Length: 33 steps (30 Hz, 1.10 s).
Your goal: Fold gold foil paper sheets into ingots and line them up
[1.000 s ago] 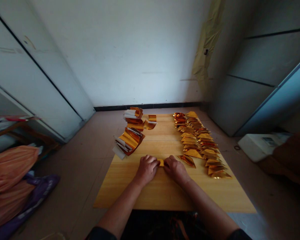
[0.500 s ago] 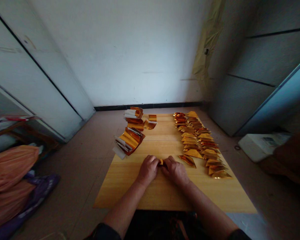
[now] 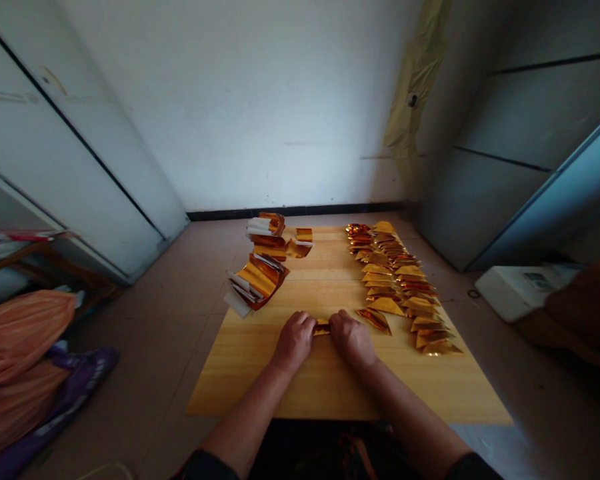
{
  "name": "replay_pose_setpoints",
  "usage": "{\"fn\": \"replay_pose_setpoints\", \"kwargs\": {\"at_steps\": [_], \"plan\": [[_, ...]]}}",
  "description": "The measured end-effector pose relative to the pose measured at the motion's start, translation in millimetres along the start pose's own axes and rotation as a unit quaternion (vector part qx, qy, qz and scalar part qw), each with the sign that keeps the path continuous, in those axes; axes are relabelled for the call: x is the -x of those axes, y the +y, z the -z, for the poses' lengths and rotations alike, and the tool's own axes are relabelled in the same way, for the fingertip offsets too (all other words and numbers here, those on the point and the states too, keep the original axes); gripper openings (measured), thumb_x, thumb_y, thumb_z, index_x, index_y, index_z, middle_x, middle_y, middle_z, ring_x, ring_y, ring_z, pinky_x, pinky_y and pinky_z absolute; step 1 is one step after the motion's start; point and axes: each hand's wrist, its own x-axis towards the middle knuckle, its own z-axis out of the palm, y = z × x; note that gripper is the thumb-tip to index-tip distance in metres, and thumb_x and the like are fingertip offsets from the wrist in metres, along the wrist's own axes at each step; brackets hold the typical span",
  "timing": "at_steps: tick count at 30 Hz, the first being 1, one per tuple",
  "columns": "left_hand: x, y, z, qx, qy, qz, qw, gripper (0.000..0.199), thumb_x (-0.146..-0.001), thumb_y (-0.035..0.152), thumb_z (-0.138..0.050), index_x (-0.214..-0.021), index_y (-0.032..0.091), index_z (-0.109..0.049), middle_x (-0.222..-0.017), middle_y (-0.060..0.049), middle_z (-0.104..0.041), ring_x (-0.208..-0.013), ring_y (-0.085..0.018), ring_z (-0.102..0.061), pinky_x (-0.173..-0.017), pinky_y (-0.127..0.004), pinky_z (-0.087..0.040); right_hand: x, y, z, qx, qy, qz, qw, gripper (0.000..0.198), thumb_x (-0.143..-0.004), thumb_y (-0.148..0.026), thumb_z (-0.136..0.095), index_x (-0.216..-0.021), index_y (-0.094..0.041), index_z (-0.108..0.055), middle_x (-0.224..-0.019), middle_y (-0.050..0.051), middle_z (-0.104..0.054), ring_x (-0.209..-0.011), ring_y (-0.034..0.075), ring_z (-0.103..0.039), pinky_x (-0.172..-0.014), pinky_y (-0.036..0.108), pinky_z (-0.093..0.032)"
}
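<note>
Gold foil paper [image 3: 322, 328] lies on the table [image 3: 330, 387] between my hands | left hand [image 3: 294, 341] grip pinches its left end | right hand [image 3: 353, 340] grip pinches its right end | folded gold pieces [image 3: 400, 287] in rows to the right

Most of the gold foil piece [image 3: 322, 328] lay hidden between the left hand [image 3: 294, 340] and right hand [image 3: 351, 339]; its shape was perhaps folded.
</note>
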Motion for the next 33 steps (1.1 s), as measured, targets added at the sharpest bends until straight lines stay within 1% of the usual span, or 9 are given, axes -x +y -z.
{"fn": "replay_pose_setpoints", "kwargs": {"at_steps": [4, 10, 13, 21, 27, 33], "plan": [[-1, 2, -2, 0.019, 0.011, 0.017, 1.000, 0.021, -0.082, 0.003, -0.044, -0.077, 0.017, -0.060, -0.076, -0.005, -0.058, -0.077, -0.017, -0.053, -0.070, -0.028, -0.045, -1, 0, -4, 0.001, 0.011, -0.016, 1.000, 0.020, -0.092, -0.017, -0.041, -0.084, -0.019, -0.059, -0.083, 0.002, -0.062, -0.061, 0.010, -0.056, -0.048, 0.025, -0.024], [-2, 2, -10, 0.054, 0.056, 0.046, 0.996, 0.025, -0.077, -0.001, -0.045, -0.083, 0.017, -0.060, -0.079, -0.005, -0.061, -0.080, -0.018, -0.055, -0.074, -0.029, -0.047, -1, -3, -6, 0.015, 0.025, -0.012, 0.999, 0.020, -0.091, -0.015, -0.041, -0.084, -0.017, -0.059, -0.083, 0.003, -0.062, -0.058, 0.009, -0.055, -0.047, 0.025, -0.022], [-3, 0, -12, 0.071, 0.066, 0.039, 0.995, 0.026, -0.077, -0.002, -0.045, -0.085, 0.017, -0.060, -0.080, -0.004, -0.062, -0.080, -0.018, -0.056, -0.074, -0.029, -0.047, -1, -3, -6, 0.022, 0.027, -0.005, 0.999, 0.019, -0.091, -0.014, -0.042, -0.084, -0.017, -0.059, -0.082, 0.003, -0.062, -0.059, 0.010, -0.055, -0.048, 0.025, -0.022], [-4, -1, -11, 0.055, 0.061, 0.011, 0.997, 0.032, -0.074, -0.004, -0.043, -0.092, 0.018, -0.060, -0.082, -0.005, -0.062, -0.081, -0.018, -0.056, -0.074, -0.030, -0.048, 0, -2, -3, 0.026, 0.018, 0.001, 1.000, 0.017, -0.090, -0.013, -0.043, -0.086, -0.018, -0.059, -0.083, 0.003, -0.061, -0.059, 0.010, -0.056, -0.047, 0.025, -0.022], [-4, -1, -12, 0.061, 0.065, 0.013, 0.996, 0.034, -0.075, -0.004, -0.042, -0.094, 0.017, -0.060, -0.085, -0.006, -0.063, -0.082, -0.018, -0.056, -0.076, -0.031, -0.049, -2, -1, -5, 0.024, 0.020, -0.006, 0.999, 0.017, -0.090, -0.015, -0.043, -0.085, -0.018, -0.059, -0.082, 0.002, -0.061, -0.057, 0.009, -0.053, -0.047, 0.024, -0.023], [-4, -1, -12, 0.059, 0.050, 0.025, 0.997, 0.037, -0.075, -0.003, -0.040, -0.096, 0.018, -0.061, -0.086, -0.006, -0.063, -0.084, -0.018, -0.056, -0.078, -0.032, -0.050, -1, 0, -5, 0.019, 0.030, 0.002, 0.999, 0.017, -0.089, -0.014, -0.043, -0.085, -0.018, -0.058, -0.082, 0.002, -0.061, -0.058, 0.009, -0.054, -0.047, 0.024, -0.023]]}}
